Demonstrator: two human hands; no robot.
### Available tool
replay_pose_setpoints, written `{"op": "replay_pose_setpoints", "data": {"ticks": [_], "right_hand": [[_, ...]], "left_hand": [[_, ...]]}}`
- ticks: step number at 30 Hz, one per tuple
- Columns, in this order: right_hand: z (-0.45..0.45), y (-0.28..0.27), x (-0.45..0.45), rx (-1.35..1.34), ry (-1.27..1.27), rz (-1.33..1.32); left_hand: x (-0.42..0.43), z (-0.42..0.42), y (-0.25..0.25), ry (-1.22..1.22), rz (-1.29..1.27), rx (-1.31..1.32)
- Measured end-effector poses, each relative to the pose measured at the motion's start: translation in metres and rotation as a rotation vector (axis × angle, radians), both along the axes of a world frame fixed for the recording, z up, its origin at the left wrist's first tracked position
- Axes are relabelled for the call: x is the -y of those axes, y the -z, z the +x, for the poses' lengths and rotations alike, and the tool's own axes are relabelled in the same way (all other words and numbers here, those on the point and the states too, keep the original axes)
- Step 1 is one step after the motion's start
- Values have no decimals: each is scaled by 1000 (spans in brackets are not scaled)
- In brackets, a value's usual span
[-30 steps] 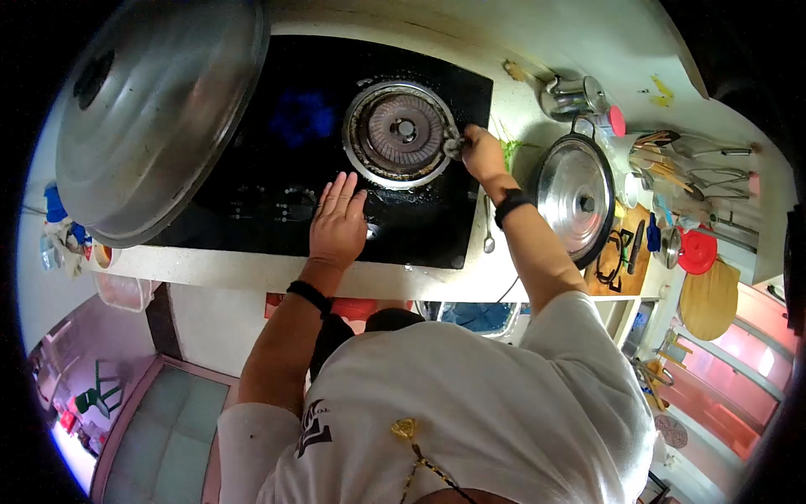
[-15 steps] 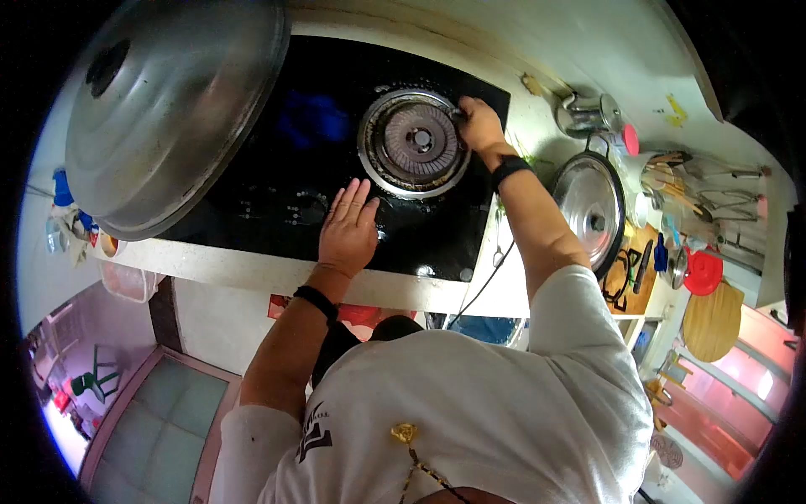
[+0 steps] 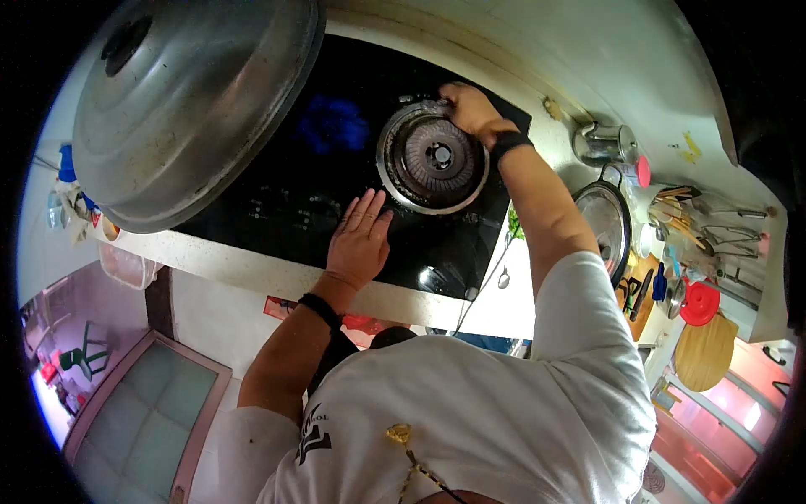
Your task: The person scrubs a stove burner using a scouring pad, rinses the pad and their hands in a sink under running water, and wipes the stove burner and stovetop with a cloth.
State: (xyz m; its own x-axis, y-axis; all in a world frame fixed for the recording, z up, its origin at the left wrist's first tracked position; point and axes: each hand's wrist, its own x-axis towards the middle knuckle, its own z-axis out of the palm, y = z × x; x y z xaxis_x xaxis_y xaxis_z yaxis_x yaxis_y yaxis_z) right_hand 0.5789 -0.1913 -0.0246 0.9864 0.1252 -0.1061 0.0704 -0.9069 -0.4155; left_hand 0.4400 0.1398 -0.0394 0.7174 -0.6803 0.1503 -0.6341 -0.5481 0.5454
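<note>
A gas burner (image 3: pixel 439 155) with a ribbed round head and a metal ring sits in a black glass cooktop (image 3: pixel 277 168). At the far edge of the ring, my right hand (image 3: pixel 472 111) presses down with its fingers bent around a small greyish thing, too hidden to name. My left hand (image 3: pixel 361 239) lies flat on the glass just in front of the burner, fingers stretched out, holding nothing. Wet spots show on the glass around the burner.
A large domed metal lid (image 3: pixel 193 109) covers the cooktop's left side. To the right stand a metal pot (image 3: pixel 606 143) and a lidded pan (image 3: pixel 603 220). A cable (image 3: pixel 483 281) runs over the counter's front edge, near a spoon (image 3: pixel 504 278).
My right hand has moved leftward along the ring, from its right side to its far edge. My left hand stays flat on the glass. The whole view has shifted slightly.
</note>
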Motion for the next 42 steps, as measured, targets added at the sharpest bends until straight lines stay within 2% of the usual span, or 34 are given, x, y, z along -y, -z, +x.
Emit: {"op": "replay_pose_setpoints", "data": {"ticks": [2, 5, 6, 8, 12, 14, 15, 18, 21, 24, 27, 31, 34, 37, 40, 42], "right_hand": [[5, 0, 1, -43, 9, 47], [-18, 0, 28, -86, 23, -78], [-30, 10, 45, -61, 35, 4], [-35, 7, 48, -52, -27, -42], [14, -6, -7, -20, -138, 15], [21, 2, -5, -92, -103, 55], [10, -11, -9, -166, -22, 40], [-23, -8, 37, -167, -18, -40], [-32, 1, 44, -99, -17, -85], [12, -2, -3, -42, -107, -41], [15, -6, -12, -188, -36, 7], [-29, -12, 27, -194, 56, -104], [-18, -4, 25, -38, -12, -111], [25, -4, -9, -108, -52, -9], [7, -16, -3, -249, -1, -101], [-21, -8, 32, -195, 22, -86]], "left_hand": [[1, -3, -1, 2, 42, 4], [2, -2, -2, 13, 23, -5], [-1, 0, -2, 19, 26, -6], [1, -1, -1, 11, 16, 4], [0, 5, -3, 7, 22, -14], [0, 1, -4, 13, 44, -22], [-1, -7, -4, 17, 40, -30], [-3, -1, 1, 12, -12, -3], [2, -2, 0, -4, 6, -26], [-2, 3, -1, -6, 12, -44], [-3, -10, -2, 13, 38, -28], [-3, -1, -2, 6, 7, -32], [2, -1, 0, 5, -29, -21], [3, 8, -2, -6, 8, -6], [4, -7, -2, 8, -1, -21], [-2, 1, -1, -3, -30, -5]]}}
